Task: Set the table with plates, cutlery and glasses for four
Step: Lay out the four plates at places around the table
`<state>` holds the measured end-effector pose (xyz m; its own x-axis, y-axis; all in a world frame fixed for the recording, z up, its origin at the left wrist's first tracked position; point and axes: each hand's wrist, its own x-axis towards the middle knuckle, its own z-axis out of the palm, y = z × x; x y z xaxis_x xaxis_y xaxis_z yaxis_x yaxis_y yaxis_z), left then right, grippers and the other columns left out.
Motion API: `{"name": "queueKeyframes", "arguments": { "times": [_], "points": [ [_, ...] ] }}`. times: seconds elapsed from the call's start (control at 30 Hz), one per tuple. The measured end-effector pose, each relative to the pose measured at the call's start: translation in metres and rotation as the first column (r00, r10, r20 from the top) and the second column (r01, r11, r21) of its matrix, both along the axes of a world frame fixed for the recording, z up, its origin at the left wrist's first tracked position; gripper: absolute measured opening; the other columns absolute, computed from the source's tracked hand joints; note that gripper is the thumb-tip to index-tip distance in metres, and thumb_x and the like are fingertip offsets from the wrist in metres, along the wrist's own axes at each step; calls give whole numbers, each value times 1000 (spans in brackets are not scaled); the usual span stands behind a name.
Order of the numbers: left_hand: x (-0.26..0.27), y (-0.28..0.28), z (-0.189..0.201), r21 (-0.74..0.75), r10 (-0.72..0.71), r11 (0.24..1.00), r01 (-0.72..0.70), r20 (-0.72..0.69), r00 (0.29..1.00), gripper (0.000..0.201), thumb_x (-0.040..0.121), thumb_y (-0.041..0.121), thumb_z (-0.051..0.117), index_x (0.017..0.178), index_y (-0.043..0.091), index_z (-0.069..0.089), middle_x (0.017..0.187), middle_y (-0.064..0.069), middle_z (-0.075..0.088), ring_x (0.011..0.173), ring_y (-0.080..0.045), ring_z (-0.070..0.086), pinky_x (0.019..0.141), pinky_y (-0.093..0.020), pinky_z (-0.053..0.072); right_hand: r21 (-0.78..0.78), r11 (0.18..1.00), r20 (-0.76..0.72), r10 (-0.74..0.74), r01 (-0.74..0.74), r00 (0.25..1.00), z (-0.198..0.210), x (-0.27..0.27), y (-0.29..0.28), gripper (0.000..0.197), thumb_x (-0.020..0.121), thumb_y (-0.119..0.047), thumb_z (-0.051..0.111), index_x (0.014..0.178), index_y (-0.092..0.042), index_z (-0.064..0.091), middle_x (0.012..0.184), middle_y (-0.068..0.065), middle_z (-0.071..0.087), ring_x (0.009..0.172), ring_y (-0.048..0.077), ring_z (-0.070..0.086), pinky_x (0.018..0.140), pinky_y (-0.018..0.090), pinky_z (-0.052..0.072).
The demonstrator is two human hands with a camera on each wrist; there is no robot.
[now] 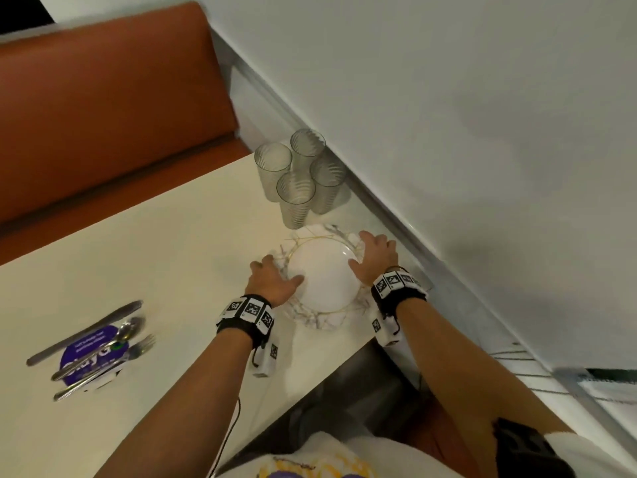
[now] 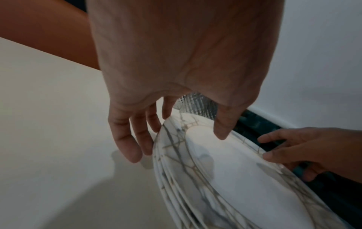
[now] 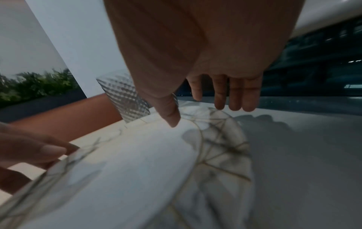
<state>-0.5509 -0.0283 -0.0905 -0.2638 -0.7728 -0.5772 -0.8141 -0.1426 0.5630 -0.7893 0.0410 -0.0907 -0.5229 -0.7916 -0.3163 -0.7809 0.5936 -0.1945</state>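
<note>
- a stack of plates [image 1: 325,281] sits on the pale counter [image 1: 172,257], near the edge by the wall. the plates are white with grey and gold lines around the rim.
- the left hand [image 1: 272,279] is at the left side of the stack. its fingers [image 2: 125,139] reach down beside the rims and its thumb lies over the top plate. the fingers are nearly straight, not wrapped around the plates.
- the right hand [image 1: 375,258] is at the right side of the stack. its thumb rests on the top plate and its fingers [image 3: 235,96] hang straight down past the far rim. they look loose, not closed.
- four clear ribbed glasses [image 1: 300,174] stand close together in the corner, just behind the plates.
- a knife [image 1: 86,331], a spoon [image 1: 103,346] and a fork [image 1: 107,365] lie far off to the left on the counter, on top of a purple round sticker [image 1: 93,353].
- an orange bench seat [image 1: 113,108] is behind the counter.
- both wrists wear black bands [image 1: 246,315] with small black and white square marks.
</note>
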Motion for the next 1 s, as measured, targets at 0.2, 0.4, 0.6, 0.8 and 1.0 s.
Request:
{"name": "queueKeyframes", "arguments": {
  "times": [0.2, 0.4, 0.6, 0.8, 1.0],
  "points": [
    [-8, -1, -25, 107, 120, 987, -122, 25, 992, 92, 88, 37, 79, 156, 7, 25, 145, -23, 49, 120, -41, 61, 90, -50, 60, 66, 997, 217, -47, 33, 975, -18, -19, -7, 79, 85, -50, 69, 147, -15, 35, 139, 17, 47, 128, 37, 48, 105, 48, 45],
    [7, -2, -20, 160, 179, 972, -169, -50, 983, 78, 91, 35, 73, 153, 10, 34, 139, -17, 56, 120, -37, 61, 88, -40, 59, 9, 991, 358, -127, 132, 925, -19, -13, -13, 66, 87, -53, 67, 136, -14, 45, 125, 16, 63, 112, 36, 61, 89, 38, 49],
    [75, -16, -1, 176, 468, 882, -436, -227, 854, 62, 89, 30, 73, 145, 17, 49, 131, -12, 61, 118, -35, 61, 104, -47, 50, 6, 999, 419, -31, 31, 907, -2, 34, -30, 78, 84, -74, 55, 140, -21, 46, 134, 15, 60, 124, 38, 55, 101, 44, 48],
    [185, -11, 42, 490, 809, 579, -652, -446, 383, 31, 72, 24, 73, 82, -5, 68, 74, -22, 65, 75, -37, 61, 70, -38, 55, -121, 991, 545, 20, 55, 838, 17, 131, -54, 58, 90, -63, 59, 122, -14, 58, 117, 10, 64, 115, 34, 58, 90, 36, 46],
    [287, 13, 53, 773, 850, 447, -449, -524, -56, 43, 108, 29, 40, 147, 15, 55, 145, -14, 61, 135, -37, 56, 115, -62, 37, -179, 984, 582, 97, 10, 807, 37, 246, -69, 81, 90, -69, 51, 146, -11, 44, 146, 16, 51, 136, 36, 45, 109, 46, 41]
  ]
}}
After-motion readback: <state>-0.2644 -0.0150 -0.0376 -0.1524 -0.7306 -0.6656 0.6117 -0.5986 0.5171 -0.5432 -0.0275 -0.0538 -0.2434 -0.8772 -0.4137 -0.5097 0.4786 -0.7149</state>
